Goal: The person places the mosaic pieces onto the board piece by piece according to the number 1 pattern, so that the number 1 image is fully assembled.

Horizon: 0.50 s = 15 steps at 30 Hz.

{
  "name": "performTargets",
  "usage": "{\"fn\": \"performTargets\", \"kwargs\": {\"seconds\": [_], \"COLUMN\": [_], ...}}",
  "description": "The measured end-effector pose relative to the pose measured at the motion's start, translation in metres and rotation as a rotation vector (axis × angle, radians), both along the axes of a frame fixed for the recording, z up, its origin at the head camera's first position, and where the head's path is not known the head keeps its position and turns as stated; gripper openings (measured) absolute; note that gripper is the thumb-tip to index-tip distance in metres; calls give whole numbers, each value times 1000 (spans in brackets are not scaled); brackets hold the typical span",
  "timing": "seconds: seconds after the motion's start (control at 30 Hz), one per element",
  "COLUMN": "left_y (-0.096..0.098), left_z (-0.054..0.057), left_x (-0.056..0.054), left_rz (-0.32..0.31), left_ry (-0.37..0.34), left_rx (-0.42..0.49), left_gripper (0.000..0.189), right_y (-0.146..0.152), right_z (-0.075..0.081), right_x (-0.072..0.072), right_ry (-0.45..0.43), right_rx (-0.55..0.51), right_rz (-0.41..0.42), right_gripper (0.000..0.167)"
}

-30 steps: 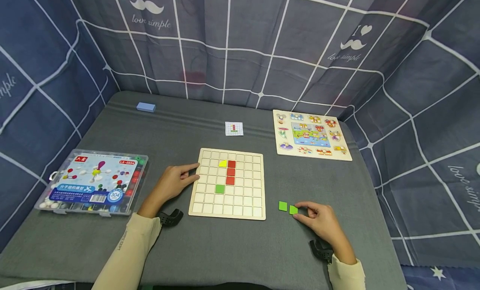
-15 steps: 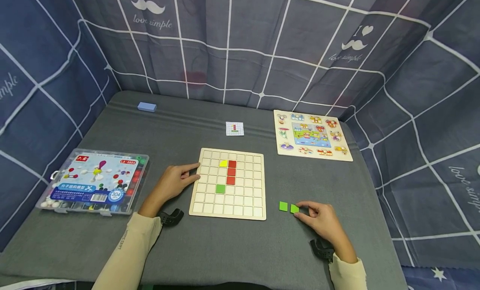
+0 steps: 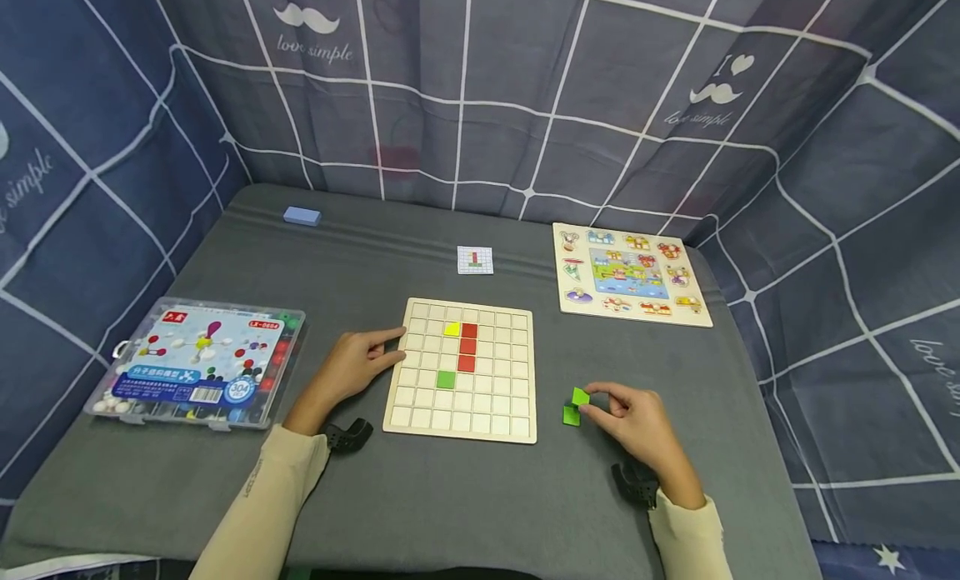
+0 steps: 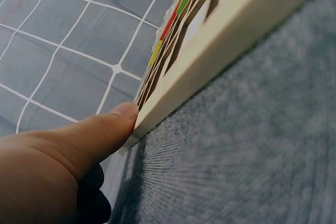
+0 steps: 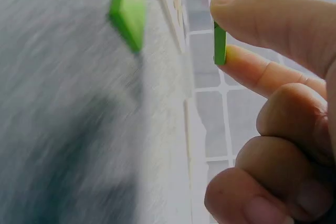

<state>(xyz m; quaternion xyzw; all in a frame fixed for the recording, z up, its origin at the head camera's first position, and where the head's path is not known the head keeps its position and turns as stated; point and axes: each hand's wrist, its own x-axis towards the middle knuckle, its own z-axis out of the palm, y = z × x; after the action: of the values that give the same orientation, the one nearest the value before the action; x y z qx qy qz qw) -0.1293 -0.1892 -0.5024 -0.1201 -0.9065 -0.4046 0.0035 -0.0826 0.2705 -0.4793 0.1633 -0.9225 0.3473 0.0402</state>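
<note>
In the head view my right hand [image 3: 636, 423] pinches a green square tile [image 3: 581, 396] between thumb and index finger, lifted off the cloth. The right wrist view shows that tile [image 5: 219, 30] edge-on between the fingertips, with the other fingers curled. A second green tile [image 3: 572, 416] lies on the cloth just under it. My left hand [image 3: 351, 368] touches the left edge of a wooden grid board [image 3: 495, 397] with thumb and index finger, spaced apart along the rim. On the board sit a yellow tile [image 3: 452, 328], a column of red tiles [image 3: 467, 347] and a green tile [image 3: 446, 380].
Behind the board lies a small pattern card [image 3: 476, 261]. A picture puzzle board [image 3: 632, 273] is at back right, a blue block [image 3: 302, 217] at back left. The clear plastic case [image 3: 201, 363] with a molecule label stands left of my left arm. Patterned curtains enclose the table.
My right hand has raised its green tile from the cloth and brought it left, over the other green tile. My left hand keeps its place at the board; the head view shifts slightly.
</note>
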Motion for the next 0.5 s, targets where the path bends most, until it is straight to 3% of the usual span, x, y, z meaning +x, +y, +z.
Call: {"fn": "performTargets", "kwargs": {"seconds": [0.23, 0.5], "left_y": [1, 1], "left_z": [0, -2], "left_x": [1, 0], "left_rz": [2, 7], "left_ry": [-2, 24], "left_rx": [4, -5], "left_gripper": [45, 44], "right_y": [-20, -54], "right_z": [7, 12], "right_x": [-6, -16], "right_ry": [32, 18], "right_rx": [-49, -108], "right_rz": [26, 131], "right_gripper": [23, 21]}}
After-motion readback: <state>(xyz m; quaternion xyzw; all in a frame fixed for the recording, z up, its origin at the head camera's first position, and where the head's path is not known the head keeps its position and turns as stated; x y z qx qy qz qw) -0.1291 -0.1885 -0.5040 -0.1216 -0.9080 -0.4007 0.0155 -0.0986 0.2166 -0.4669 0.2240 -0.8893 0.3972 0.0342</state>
